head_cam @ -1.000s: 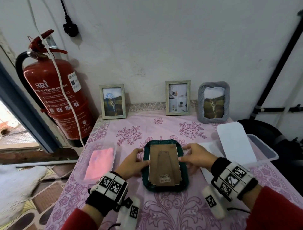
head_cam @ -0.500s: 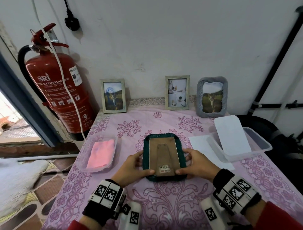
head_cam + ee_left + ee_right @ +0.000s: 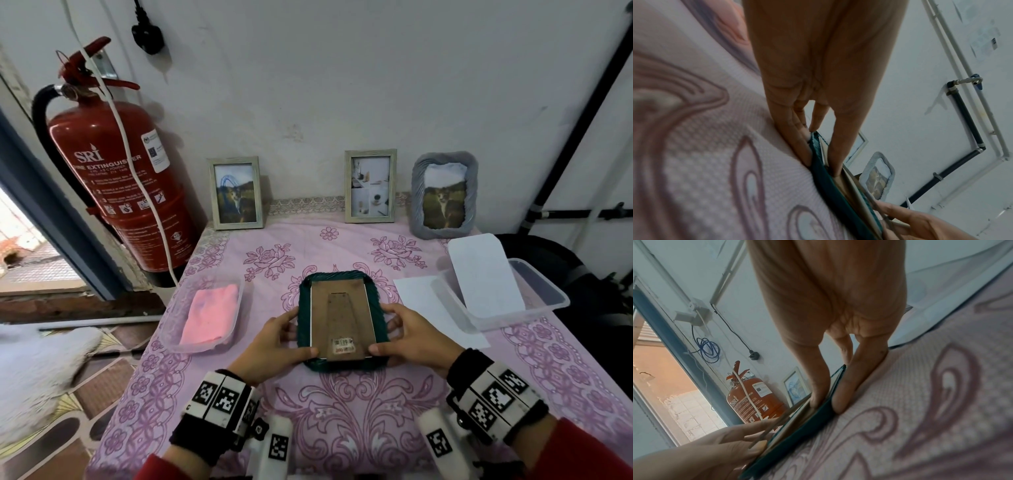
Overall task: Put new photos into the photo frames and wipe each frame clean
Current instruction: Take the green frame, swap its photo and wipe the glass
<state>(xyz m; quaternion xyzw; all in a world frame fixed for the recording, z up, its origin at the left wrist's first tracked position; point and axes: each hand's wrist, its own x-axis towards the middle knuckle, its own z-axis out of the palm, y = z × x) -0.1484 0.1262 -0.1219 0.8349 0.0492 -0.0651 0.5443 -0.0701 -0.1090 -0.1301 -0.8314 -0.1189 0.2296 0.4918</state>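
A dark green photo frame [image 3: 342, 284] lies face down in the middle of the table, its brown backing board [image 3: 340, 318] and stand facing up. My left hand [image 3: 294, 334] pinches its lower left edge, thumb on the backing, fingers under the rim. My right hand [image 3: 382, 330] pinches the lower right edge the same way. The left wrist view shows the thumb on top and the fingers [image 3: 797, 134] between the frame [image 3: 828, 186] and the cloth. The right wrist view shows the matching hold on the frame [image 3: 807, 426].
Three framed photos [image 3: 236, 193] [image 3: 370, 186] [image 3: 444, 195] stand along the wall. A clear tray holds a pink cloth [image 3: 210, 315] at left. A clear tub [image 3: 541, 301] with white sheets [image 3: 483, 274] sits at right, white paper [image 3: 421, 301] beside it. A fire extinguisher [image 3: 116, 185] stands left of the table.
Both hands slid down the frame's sides from its upper half to its lower corners, and both thumbs now lie on the backing board. The frame stays face down.
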